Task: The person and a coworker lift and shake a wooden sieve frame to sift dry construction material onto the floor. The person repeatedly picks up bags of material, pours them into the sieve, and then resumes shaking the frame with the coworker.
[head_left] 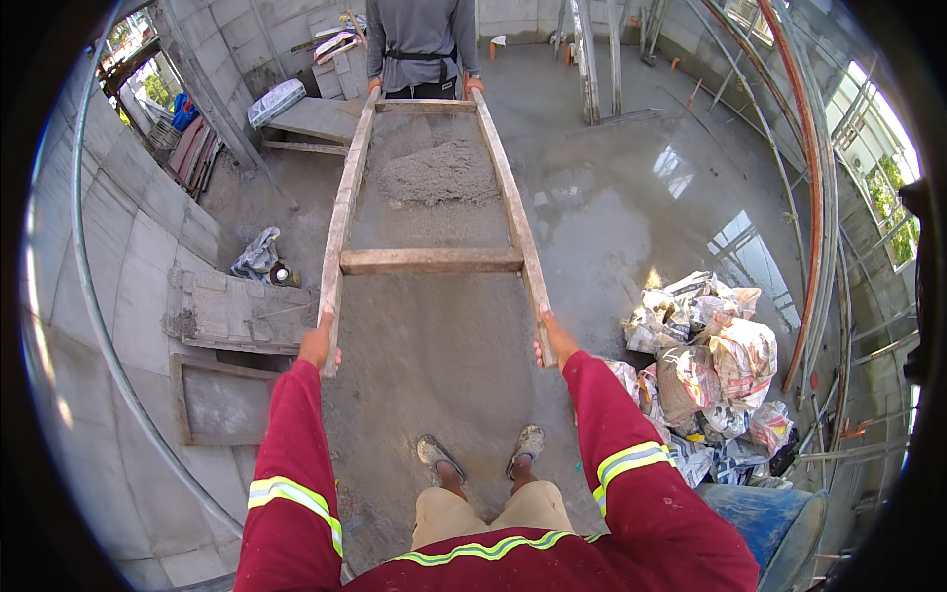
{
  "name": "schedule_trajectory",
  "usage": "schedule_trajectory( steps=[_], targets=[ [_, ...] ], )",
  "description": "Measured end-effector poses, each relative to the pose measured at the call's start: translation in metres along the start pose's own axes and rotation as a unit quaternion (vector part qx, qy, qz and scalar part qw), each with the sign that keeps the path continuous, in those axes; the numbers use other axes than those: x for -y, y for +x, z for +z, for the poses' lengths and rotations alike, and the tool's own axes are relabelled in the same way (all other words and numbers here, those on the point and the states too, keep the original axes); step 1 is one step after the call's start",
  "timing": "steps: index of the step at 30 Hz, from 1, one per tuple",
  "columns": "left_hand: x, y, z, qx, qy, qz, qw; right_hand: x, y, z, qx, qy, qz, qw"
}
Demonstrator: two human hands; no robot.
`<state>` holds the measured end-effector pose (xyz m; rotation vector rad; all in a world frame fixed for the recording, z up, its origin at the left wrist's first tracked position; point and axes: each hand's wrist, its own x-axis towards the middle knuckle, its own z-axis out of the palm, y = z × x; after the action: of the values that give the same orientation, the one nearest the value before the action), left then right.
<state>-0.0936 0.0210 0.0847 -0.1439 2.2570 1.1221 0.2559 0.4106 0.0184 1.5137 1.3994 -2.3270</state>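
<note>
Gripping a ladder-shaped brown wooden frame [431,260]: left hand [318,342] and right hand [558,338], each closed around its near end. Frame extends forward to a grey-sleeved co-worker [419,39]. Grey granular heap [439,175] visible within far section. Crumpled whitish sacks [705,360] piled right.

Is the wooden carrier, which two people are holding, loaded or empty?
The wooden carrier is loaded: a grey, grainy heap lies between its two crossbars.

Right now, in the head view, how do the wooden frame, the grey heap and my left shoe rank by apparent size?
1. Wooden frame, by its whole outline
2. Grey heap
3. Left shoe
</note>
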Motion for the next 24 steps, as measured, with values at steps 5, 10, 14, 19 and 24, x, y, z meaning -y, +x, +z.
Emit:
schedule_trajectory(
  steps=[5,10,14,19,24],
  targets=[
    [0.212,-0.111,0.044,-0.015,-0.052,-0.021,0.998,-0.212,-0.063,-0.061,-0.058,0.013,0.039,0.997],
    [0.279,-0.154,0.049,-0.013,-0.063,-0.028,0.998,-0.27,-0.103,-0.081,-0.054,0.012,0.041,0.998],
    [0.215,-0.075,0.048,-0.006,-0.015,0.003,1.0,-0.188,-0.044,-0.053,-0.063,0.0,0.047,0.997],
    [0.034,0.039,0.004,0.025,-0.05,-0.002,0.998,0.007,0.021,-0.003,0.005,-0.015,-0.031,0.999],
    [-0.004,0.013,0.012,0.005,-0.036,-0.022,0.999,0.02,0.008,-0.008,-0.017,-0.023,-0.015,0.999]
  ],
)
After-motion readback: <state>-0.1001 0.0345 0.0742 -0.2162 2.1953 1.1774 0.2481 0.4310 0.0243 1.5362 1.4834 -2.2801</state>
